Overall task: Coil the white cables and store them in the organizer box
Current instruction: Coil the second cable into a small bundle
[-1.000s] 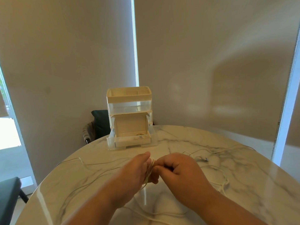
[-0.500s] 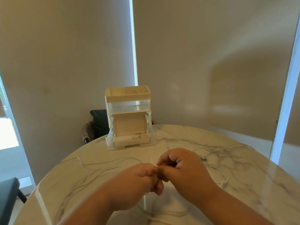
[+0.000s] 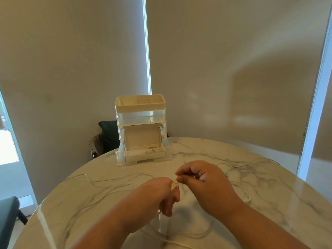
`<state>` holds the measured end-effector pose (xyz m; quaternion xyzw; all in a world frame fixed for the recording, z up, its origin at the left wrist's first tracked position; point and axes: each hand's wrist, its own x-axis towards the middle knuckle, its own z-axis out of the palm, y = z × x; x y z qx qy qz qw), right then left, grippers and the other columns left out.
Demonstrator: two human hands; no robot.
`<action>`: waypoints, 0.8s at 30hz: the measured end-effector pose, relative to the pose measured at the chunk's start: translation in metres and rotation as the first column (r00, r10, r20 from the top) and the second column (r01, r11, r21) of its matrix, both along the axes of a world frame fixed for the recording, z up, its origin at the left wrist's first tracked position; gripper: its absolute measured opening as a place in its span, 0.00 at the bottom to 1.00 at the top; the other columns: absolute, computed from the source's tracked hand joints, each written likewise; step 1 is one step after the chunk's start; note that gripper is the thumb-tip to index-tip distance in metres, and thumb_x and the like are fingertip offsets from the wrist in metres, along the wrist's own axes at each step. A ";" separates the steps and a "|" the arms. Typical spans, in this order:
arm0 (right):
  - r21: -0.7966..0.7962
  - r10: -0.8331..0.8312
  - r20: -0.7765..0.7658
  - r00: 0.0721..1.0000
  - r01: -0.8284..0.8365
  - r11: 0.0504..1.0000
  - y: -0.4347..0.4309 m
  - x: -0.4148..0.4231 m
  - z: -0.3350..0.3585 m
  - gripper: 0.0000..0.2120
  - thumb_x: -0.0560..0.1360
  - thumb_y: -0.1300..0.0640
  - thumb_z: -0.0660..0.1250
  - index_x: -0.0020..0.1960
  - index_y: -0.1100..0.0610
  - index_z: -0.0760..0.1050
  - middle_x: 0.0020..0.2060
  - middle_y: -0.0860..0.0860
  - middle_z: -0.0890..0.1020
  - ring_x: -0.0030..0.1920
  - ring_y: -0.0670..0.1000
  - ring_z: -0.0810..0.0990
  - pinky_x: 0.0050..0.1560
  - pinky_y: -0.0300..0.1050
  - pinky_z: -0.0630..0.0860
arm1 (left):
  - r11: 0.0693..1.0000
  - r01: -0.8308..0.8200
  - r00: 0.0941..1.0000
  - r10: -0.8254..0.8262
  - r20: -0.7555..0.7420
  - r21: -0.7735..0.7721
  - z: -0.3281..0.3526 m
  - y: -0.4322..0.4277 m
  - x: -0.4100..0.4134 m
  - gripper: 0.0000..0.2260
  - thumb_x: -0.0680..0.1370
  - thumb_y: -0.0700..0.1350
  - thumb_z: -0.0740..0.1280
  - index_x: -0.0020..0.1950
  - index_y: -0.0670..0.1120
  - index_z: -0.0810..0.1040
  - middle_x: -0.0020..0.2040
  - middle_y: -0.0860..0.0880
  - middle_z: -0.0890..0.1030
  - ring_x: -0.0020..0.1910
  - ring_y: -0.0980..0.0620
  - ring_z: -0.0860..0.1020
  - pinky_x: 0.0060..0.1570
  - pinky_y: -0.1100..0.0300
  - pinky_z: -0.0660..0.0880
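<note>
Left hand: closed around a small coil of white cable, loops showing at its top.
Right hand: fingertips pinch the cable just beside the coil.
Loose cable: trails across the marble table.
Organizer box: beyond the hands, drawer open.

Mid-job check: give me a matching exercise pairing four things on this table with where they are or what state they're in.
Things:
1. organizer box
2. coil of white cable
3. loose white cable
4. dark chair

Places or states:
A. lying slack across the marble table, left of the hands
B. behind the table's far edge
C. pinched between left hand and right hand
D. standing at the table's far side, bottom drawer open

Pairs: 1-D, 2-C, 3-A, 4-B
</note>
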<state>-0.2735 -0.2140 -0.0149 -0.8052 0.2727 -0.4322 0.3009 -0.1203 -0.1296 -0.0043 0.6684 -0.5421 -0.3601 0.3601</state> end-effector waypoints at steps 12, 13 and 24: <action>0.273 0.255 0.080 0.964 -0.267 0.924 -0.001 0.004 -0.008 0.11 0.78 0.51 0.63 0.43 0.52 0.84 0.31 0.49 0.78 0.36 0.47 0.75 0.42 0.42 0.73 | 0.923 -0.282 0.880 0.141 -0.455 -0.261 0.005 0.009 -0.007 0.26 0.82 0.46 0.54 0.22 0.47 0.63 0.23 0.47 0.62 0.23 0.50 0.60 0.25 0.58 0.65; 0.295 0.274 0.093 0.957 -0.289 0.910 0.000 0.005 -0.008 0.13 0.76 0.51 0.62 0.43 0.54 0.83 0.31 0.50 0.76 0.35 0.47 0.74 0.41 0.43 0.72 | 0.917 -0.299 0.869 0.147 -0.472 -0.263 0.007 0.010 -0.007 0.26 0.81 0.44 0.54 0.22 0.47 0.63 0.23 0.47 0.62 0.23 0.50 0.60 0.25 0.58 0.65; 0.283 0.303 0.187 0.935 -0.347 0.894 0.005 0.011 -0.015 0.11 0.70 0.42 0.71 0.49 0.46 0.80 0.37 0.48 0.80 0.40 0.47 0.77 0.45 0.46 0.76 | 0.919 -0.289 0.819 0.094 -0.566 -0.267 0.009 0.012 -0.007 0.25 0.80 0.40 0.56 0.22 0.48 0.62 0.23 0.49 0.59 0.23 0.51 0.58 0.27 0.58 0.62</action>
